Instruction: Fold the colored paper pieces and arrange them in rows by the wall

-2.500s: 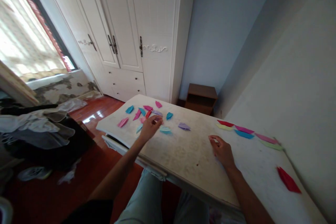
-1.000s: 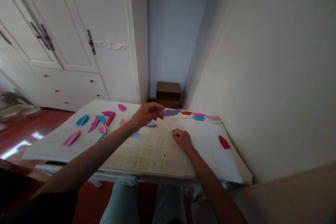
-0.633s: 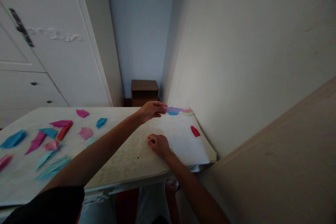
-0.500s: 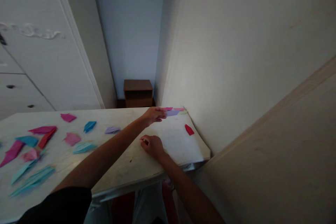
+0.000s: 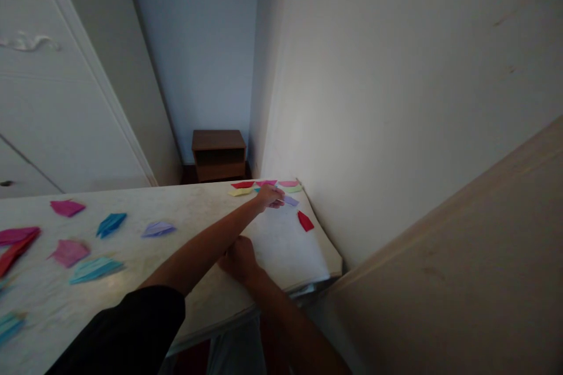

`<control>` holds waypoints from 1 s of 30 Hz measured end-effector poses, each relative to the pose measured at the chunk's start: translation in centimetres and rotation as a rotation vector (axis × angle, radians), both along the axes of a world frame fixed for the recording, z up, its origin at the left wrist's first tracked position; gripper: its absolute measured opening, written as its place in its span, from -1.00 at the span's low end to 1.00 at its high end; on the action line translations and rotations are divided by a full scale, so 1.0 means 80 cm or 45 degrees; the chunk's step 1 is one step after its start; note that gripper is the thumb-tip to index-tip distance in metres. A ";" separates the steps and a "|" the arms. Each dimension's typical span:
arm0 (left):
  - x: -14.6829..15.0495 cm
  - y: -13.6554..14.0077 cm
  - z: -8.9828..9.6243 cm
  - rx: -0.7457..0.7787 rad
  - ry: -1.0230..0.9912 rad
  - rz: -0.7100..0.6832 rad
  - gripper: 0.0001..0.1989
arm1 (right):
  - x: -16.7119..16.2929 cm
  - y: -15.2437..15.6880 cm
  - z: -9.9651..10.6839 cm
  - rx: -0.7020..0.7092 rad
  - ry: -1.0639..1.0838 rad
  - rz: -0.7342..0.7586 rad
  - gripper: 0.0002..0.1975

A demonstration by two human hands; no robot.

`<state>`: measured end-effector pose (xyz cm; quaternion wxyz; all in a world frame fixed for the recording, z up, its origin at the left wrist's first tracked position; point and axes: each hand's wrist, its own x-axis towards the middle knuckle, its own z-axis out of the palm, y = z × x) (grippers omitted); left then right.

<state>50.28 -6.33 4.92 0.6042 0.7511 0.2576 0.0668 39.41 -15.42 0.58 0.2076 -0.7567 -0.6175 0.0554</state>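
The left hand (image 5: pixel 270 196) pinches the purple paper (image 5: pixel 291 201), closer than moments ago to the red paper (image 5: pixel 305 221) on the white table (image 5: pixel 281 255); the right hand (image 5: pixel 240 261), fingers hidden, can't be read. Brown cabinet (image 5: pixel 219 140) beyond.

The left hand (image 5: pixel 271 196) stretches forward in a pinch, its forearm (image 5: pixel 203 252) partly hiding the right hand (image 5: pixel 241 260).
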 end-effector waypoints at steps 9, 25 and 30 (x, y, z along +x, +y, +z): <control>0.016 -0.001 -0.017 0.546 0.137 0.046 -0.74 | 0.001 0.000 -0.015 0.078 -0.032 0.119 -0.87; 0.015 -0.014 -0.027 1.193 0.182 -0.229 -0.74 | -0.001 -0.004 -0.014 0.059 -0.024 0.145 -0.70; 0.030 -0.016 -0.026 1.248 0.205 -0.216 -0.70 | -0.001 -0.002 -0.009 0.023 -0.007 0.122 -0.73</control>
